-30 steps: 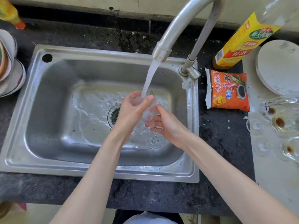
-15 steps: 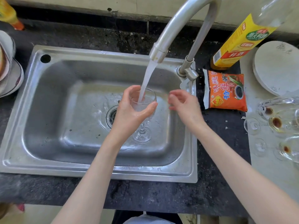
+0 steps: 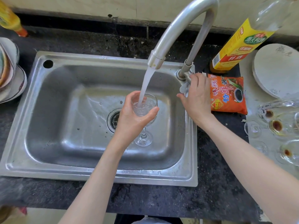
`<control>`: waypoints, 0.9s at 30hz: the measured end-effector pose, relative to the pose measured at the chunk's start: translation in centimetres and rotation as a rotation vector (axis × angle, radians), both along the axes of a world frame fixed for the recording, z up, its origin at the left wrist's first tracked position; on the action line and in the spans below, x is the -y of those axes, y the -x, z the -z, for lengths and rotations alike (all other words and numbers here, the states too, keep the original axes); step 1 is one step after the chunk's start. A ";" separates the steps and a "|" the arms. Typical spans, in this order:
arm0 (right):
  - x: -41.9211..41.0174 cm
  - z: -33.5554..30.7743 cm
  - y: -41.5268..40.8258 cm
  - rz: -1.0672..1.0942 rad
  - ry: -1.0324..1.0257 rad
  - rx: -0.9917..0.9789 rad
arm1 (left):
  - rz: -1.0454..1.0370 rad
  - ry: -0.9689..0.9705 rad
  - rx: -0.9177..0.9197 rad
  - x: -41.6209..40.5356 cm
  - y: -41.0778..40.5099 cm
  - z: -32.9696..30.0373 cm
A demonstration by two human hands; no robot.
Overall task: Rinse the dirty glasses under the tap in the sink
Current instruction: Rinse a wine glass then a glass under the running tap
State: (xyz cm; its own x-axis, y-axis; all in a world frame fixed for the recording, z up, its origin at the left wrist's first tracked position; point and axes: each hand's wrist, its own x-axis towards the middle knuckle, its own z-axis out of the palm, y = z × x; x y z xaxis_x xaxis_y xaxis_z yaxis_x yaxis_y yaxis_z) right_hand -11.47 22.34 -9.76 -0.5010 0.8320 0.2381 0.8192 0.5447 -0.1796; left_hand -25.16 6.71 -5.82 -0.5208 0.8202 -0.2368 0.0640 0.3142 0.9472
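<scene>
My left hand [image 3: 132,117] is wrapped around the bowl of a clear stemmed glass [image 3: 144,113], held upright over the steel sink [image 3: 64,110]. Water streams from the curved tap [image 3: 169,34] straight into the glass. My right hand [image 3: 196,96] rests on the tap handle [image 3: 184,87] at the sink's right rim, fingers curled over it. Several dirty glasses [image 3: 277,125] with brown residue lie on the light counter at the far right.
An orange sauce packet [image 3: 228,94] and a yellow-labelled bottle [image 3: 239,46] sit right of the tap. A round white board [image 3: 276,70] lies beyond them. Stacked plates [image 3: 9,73] stand left of the sink. The drain [image 3: 113,120] is mid-sink.
My right hand left the glass and moved right onto the tap handle. My left hand turned the glass upright under the stream and holds it alone.
</scene>
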 end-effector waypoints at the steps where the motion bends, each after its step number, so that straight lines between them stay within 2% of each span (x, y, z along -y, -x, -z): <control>1: -0.1 0.1 -0.1 -0.006 -0.008 0.004 | -0.004 0.004 -0.002 0.0 0.0 0.0; 4: -0.5 0.1 -0.6 -0.047 -0.009 -0.030 | -0.019 0.010 -0.006 0.1 -0.1 -0.1; 6: -0.6 -0.6 -0.8 -0.063 0.076 -0.114 | -0.032 0.007 -0.005 0.1 -0.1 -0.2; 8: -1.0 -1.8 -0.8 -0.001 0.290 -0.288 | -0.040 0.013 -0.012 0.1 -0.2 -0.3; 11: -2.4 -3.0 -0.8 0.217 0.597 -0.480 | -0.049 0.026 -0.033 0.1 -0.2 -0.5; 15: -3.4 -3.5 -0.7 0.319 0.737 -0.473 | -0.022 0.075 -0.058 0.4 0.0 -1.7; 18: -3.6 -4.2 -0.4 0.408 0.879 -0.560 | -0.021 0.109 -0.041 0.6 0.0 -2.8; 20: -2.4 -5.0 -0.1 0.419 0.833 -0.533 | -0.056 0.131 -0.046 0.8 -0.1 -3.4; 23: 2.2 -6.7 -0.2 0.322 0.654 -0.528 | -0.169 0.155 -0.030 1.1 -0.3 -4.3; 25: 5.8 -7.3 -0.4 0.305 0.711 -0.488 | -0.297 0.201 0.078 1.1 -0.5 -4.8; 27: 8.3 -7.4 -0.4 0.358 0.967 -0.404 | -0.433 0.211 0.277 1.3 -0.6 -5.0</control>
